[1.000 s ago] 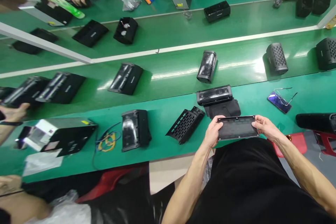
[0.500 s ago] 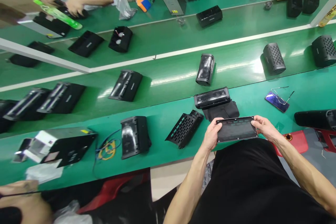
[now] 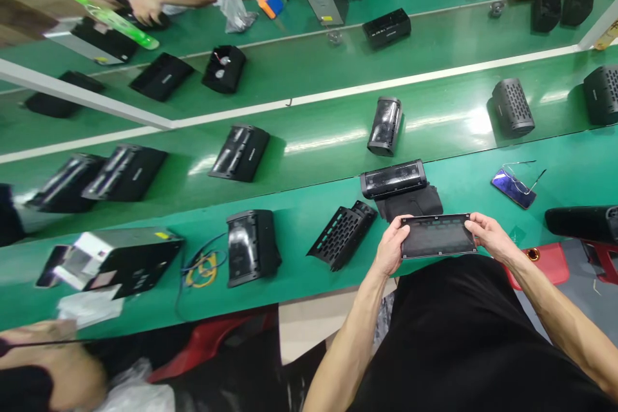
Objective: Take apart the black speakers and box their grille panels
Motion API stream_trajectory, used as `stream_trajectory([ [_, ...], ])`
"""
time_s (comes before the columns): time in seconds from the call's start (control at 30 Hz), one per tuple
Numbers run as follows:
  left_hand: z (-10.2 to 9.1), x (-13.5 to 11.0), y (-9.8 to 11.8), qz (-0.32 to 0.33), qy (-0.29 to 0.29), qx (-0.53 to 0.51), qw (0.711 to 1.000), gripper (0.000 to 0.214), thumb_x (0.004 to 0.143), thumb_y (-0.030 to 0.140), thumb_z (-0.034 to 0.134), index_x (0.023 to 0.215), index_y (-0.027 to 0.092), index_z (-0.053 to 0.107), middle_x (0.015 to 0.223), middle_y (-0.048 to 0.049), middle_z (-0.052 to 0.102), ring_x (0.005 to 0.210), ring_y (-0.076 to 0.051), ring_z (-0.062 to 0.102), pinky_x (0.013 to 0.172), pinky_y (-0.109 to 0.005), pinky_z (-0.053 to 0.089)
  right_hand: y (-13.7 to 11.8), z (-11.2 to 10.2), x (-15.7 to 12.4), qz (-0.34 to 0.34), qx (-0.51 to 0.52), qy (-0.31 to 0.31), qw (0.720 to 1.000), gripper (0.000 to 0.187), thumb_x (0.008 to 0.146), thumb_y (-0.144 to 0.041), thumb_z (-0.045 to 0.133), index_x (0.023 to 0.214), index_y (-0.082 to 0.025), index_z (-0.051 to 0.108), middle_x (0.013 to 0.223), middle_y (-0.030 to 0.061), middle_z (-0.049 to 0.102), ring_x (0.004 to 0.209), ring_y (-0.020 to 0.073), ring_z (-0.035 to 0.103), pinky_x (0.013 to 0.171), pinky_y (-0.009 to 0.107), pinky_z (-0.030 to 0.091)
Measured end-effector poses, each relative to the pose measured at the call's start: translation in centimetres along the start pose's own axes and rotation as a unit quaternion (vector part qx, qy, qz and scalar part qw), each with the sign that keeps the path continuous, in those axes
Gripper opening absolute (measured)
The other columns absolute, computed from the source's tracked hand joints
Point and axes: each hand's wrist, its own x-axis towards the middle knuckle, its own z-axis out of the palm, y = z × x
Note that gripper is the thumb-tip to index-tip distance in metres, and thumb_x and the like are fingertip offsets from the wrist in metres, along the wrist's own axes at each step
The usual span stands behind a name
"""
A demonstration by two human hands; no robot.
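Hovering at the front of the green bench [image 3: 294,219], a dark panel [image 3: 437,236]
Probably light and stiff, it seems best taken by its short ends, where the left hand [image 3: 390,250] and right hand [image 3: 491,237] grip it, fingers closed on the edges. Its thin rectangular face looks partly see-through, with tiny pale spots [image 3: 440,253] along the long sides.

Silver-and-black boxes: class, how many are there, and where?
3: one box left of the yellow cable; one box partly behind the green bottle; one box at top centre. More may be hidden.
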Motion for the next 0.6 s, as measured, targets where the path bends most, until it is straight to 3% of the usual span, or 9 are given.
stream_trajectory([
  [0.23,-0.47,0.29,-0.06,0.006,-0.021,0.014,1.0,0.053,0.073,0.043,0.084,0.117,0.019,0.069,0.089,-0.002,0.072,0.072,-0.018,0.064,0.067,-0.027,0.054,-0.3,0.35,-0.09,0.013,0.039,0.005,0.999,0.065,0.065,-0.071,0.094,0.083,-0.024,0.054,0.062,-0.0082,0.047,0.051,0.0092,0.043,0.049,0.024,0.04],
  [0.6,-0.63,0.39,0.44,0.018,-0.032,-0.008,0.999,0.055,0.075,0.044,0.086,0.121,0.017,0.07,0.097,-0.0056,0.075,0.079,-0.02,0.067,0.071,-0.028,0.054,-0.7,0.53,-0.1,-0.016,0.029,0.007,0.999,0.06,0.071,-0.071,0.092,0.082,-0.023,0.057,0.063,-0.0061,0.053,0.05,0.0098,0.044,0.051,0.026,0.039],
])
